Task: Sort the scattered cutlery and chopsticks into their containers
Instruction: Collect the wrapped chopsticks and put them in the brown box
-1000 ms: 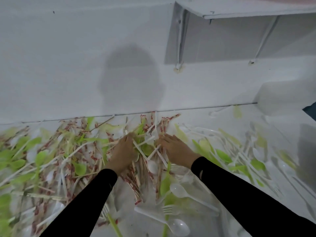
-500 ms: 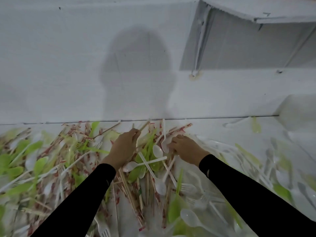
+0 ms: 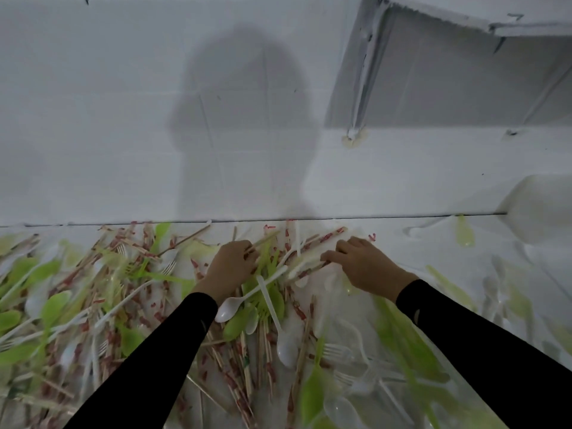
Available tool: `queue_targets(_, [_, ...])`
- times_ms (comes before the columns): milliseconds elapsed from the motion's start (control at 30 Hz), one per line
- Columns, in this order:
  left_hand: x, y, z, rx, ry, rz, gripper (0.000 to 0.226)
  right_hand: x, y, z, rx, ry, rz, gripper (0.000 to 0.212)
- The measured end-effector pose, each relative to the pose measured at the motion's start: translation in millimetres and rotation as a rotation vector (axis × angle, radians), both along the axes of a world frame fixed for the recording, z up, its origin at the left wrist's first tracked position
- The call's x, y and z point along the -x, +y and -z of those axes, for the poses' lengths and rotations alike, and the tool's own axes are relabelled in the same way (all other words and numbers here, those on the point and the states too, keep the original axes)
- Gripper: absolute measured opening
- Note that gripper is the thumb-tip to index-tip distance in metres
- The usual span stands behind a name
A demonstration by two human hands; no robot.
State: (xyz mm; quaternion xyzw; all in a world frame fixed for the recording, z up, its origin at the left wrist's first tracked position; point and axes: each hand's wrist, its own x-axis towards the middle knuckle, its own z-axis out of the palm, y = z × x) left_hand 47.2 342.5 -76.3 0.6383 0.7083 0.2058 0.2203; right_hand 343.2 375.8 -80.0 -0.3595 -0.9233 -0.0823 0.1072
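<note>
Chopsticks [image 3: 236,391], many in red-printed paper sleeves, lie tangled with plastic cutlery across a white table [image 3: 402,243], the heap thickest at the left and centre and running up to the wall [image 3: 93,119]. The left hand [image 3: 230,267] rests on the heap near its far edge, fingers curled, pinching a bare wooden chopstick [image 3: 263,239] that sticks out past the fingertips towards the wall. The right hand [image 3: 368,267] lies just beside it, well clear of touching, with bent fingers whose tips sit on a few wrapped chopsticks [image 3: 312,263]. Its thumb is hidden, so I cannot tell whether it grips them or only presses.

Between the forearms two white spoons cross at their handles: one white spoon [image 3: 227,309] has its bowl against the left sleeve [image 3: 154,366], the other spoon [image 3: 286,348] points its bowl towards the camera. A green spoon [image 3: 235,325] lies between their bowls. White forks [image 3: 337,351] and a clear spoon [image 3: 340,407] lie nearer the right sleeve [image 3: 479,351], among blurred green pieces. More green spoons [image 3: 55,308] sit at the left edge, and a pale green spoon [image 3: 464,233] lies apart, against the wall at the right. A blurred pale object [image 3: 541,205] stands at the far right. The person's shadow [image 3: 241,119] falls on the wall, and a white shelf [image 3: 526,13] on a bracket [image 3: 362,72] hangs above.
</note>
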Motion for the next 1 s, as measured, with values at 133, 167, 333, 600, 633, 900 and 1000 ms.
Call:
queue_targets(133, [7.4, 11.2, -11.6, -0.082, -0.005, -0.074, 0.033, 11.5, 6.2, -10.2, -0.038, 0.056, -0.082, 0.019])
queue_targets(167, [7.1, 15.5, -13.6, -0.101, -0.01, -0.078, 0.035, 15.7, 8.6, -11.7, -0.021, 0.064, -0.113, 0.016])
queue_targets(333, [-13.1, 33.9, -18.8, -0.067, -0.043, -0.091, 0.038, 40.4, 19.6, -10.3, 0.086, 0.044, -0.067, 0.013])
queue_targets(600, [-35.4, 45.2, -1.0, 0.18, 0.237, -0.117, 0.056, 72.7, 28.1, 9.4, 0.047, -0.005, -0.007, 0.027])
queue_targets(633, [-38.9, 45.5, -1.8, 0.177, 0.272, -0.112, 0.058, 74.1, 28.2, 10.6, 0.042, -0.007, -0.006, 0.03])
queue_targets(900, [-41.9, 52.1, 1.4, 0.232, 0.196, -0.048, 0.04, 47.2, 28.4, 8.8, 0.011, -0.064, -0.08, 0.019])
queue_targets(1000, [-43.4, 49.2, -2.8, 0.257, 0.168, -0.008, 0.038, 35.1, 23.7, 4.7, 0.077, -0.021, -0.006, 0.025])
